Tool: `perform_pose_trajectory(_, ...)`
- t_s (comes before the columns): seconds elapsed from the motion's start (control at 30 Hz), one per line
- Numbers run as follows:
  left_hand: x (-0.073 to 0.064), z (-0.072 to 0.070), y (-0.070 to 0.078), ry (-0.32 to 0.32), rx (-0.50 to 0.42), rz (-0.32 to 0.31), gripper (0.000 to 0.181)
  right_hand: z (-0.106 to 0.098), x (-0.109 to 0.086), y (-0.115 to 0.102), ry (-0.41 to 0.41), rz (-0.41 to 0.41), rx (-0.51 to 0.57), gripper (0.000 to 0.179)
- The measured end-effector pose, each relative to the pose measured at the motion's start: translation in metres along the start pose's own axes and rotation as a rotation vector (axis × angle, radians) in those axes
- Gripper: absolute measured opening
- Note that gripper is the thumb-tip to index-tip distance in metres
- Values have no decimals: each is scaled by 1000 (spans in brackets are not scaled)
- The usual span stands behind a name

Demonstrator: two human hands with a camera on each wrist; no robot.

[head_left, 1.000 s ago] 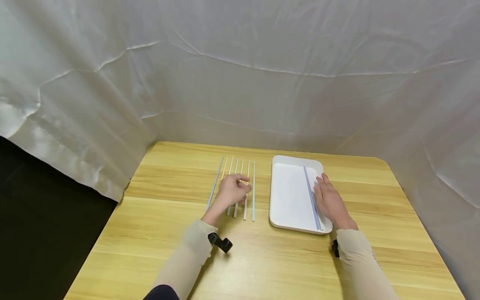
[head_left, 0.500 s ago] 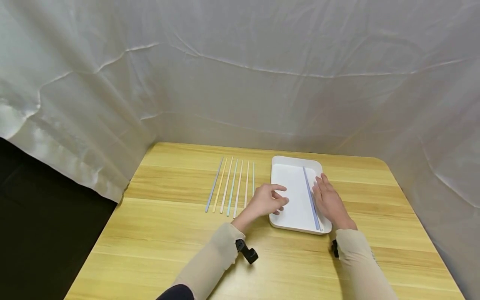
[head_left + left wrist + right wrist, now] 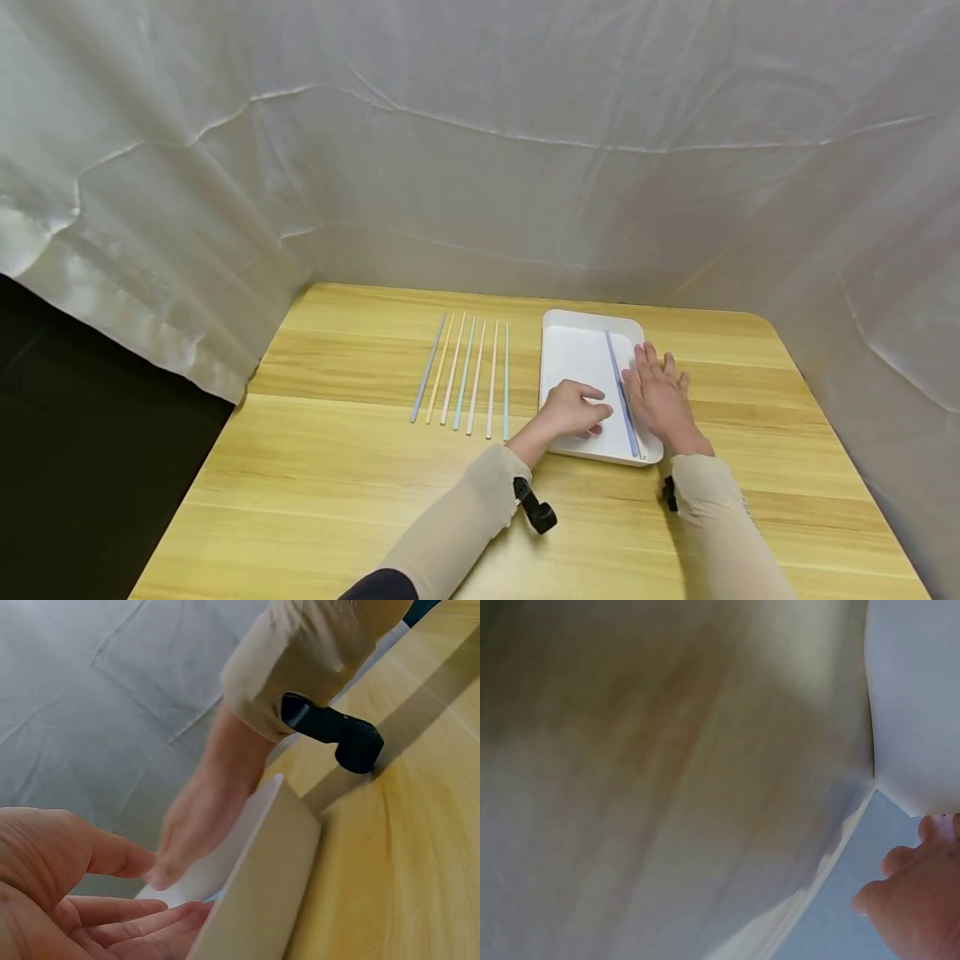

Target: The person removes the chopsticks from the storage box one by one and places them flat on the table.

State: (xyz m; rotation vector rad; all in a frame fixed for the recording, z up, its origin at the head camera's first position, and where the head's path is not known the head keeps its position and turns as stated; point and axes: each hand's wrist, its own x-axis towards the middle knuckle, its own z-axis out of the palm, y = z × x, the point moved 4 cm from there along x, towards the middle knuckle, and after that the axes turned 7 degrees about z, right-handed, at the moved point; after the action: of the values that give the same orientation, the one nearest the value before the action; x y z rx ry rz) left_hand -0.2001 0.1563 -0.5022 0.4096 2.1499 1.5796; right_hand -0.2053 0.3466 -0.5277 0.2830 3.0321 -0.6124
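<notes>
My left hand (image 3: 576,408) hovers over the white tray (image 3: 577,350), thumb and fingers loosely bent with nothing seen between them. My right hand (image 3: 662,400) lies along the tray's right rim, its fingers extended. Inside the tray, left of that hand, is a lavender-blue chopstick (image 3: 615,362); a pale end beside it is mostly covered. In the left wrist view the tray's outer wall (image 3: 270,862) partly hides the left fingers, and the right hand (image 3: 202,817) is across from them. The right wrist view catches part of a hand (image 3: 915,907) beside the white tray.
Left of the tray, several chopsticks lie side by side on the wooden table (image 3: 337,483), from a blue-grey one (image 3: 428,368) and a yellow one (image 3: 441,368) to a mint one (image 3: 506,382). A pale curtain (image 3: 480,208) hangs behind the table.
My left hand has moved right from above the chopstick row to over the tray. The right fingers have spread a little at the rim. The chopsticks have stayed put.
</notes>
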Motion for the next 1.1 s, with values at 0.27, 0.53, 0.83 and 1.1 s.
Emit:
perform_pose_trajectory(0.27,3,25,-6,36,-61,-76,32,0,-1,0,9,-17,19,68)
perform_pose_trajectory(0.53,3,40,-11,78,-153,-114,33,0,0,0,-11,-34,61,68)
perform_pose_trajectory(0.83,4,43,-10,122,-160,-163,37,0,-1,-1,-13,-42,77,69)
perform_pose_trajectory(1.1,9,50,-9,148,-143,-164,41,0,-1,-1,-9,-48,72,68)
